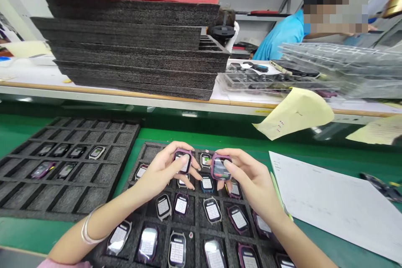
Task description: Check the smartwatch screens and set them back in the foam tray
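My left hand (172,165) grips a purple-framed smartwatch body (183,161) between thumb and fingers, its screen turned up. A second purple smartwatch body (221,167), with a dark, reflecting screen, is pinched in my right hand (248,171). Both watches are held side by side, a little apart, over a black foam tray (196,222). In that tray's compartments lie several strapless watch bodies, such as a silver one (212,210) and a blue one (207,183), many with lit white screens. My hands hide some of the upper compartments.
Another foam tray (91,176) on the left holds several watches. White paper (339,201) and a green pen (279,192) lie at right. Behind, a shelf (125,94) carries stacked black foam (135,50) and clear plastic trays (345,67). A person in blue (279,35) is beyond.
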### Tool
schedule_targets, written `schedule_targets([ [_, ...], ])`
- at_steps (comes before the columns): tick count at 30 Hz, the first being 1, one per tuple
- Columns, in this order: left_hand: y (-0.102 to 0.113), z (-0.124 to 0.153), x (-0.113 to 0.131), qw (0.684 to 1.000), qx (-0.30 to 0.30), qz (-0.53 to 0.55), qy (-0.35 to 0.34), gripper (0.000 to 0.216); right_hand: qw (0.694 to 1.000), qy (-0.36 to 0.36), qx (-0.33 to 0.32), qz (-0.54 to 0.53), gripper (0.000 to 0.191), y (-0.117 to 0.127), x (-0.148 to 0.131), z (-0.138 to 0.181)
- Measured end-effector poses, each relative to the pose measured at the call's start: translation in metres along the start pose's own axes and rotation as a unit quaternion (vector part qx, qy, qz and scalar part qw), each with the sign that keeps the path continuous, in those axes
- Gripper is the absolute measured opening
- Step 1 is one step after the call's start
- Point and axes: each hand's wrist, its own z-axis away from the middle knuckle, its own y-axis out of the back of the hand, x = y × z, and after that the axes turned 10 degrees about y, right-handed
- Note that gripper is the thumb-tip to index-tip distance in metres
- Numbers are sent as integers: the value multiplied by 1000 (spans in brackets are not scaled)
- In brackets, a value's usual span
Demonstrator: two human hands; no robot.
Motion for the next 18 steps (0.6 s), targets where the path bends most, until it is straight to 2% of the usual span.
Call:
schedule_targets([
  [6, -2, 5, 0, 998, -16, 62, 3, 29, 1000, 0, -5, -23, 23, 2, -2, 5],
  [11, -1, 11, 3, 998, -19, 53, -3, 37, 1000, -7, -19, -24, 23, 3, 0, 5],
  [14, -1, 13, 4, 999, -4, 46, -2, 37, 999, -12, -16, -33, 18, -1, -9, 8],
  [16, -2, 15, 4, 999, 5, 42, -3, 36, 996, -16, -44, -70, 18, -5, -21, 15],
  [18, -4, 16, 4, 999, 2, 37, -2, 34, 989, -25, -100, -106, 32, -6, -34, 29],
])
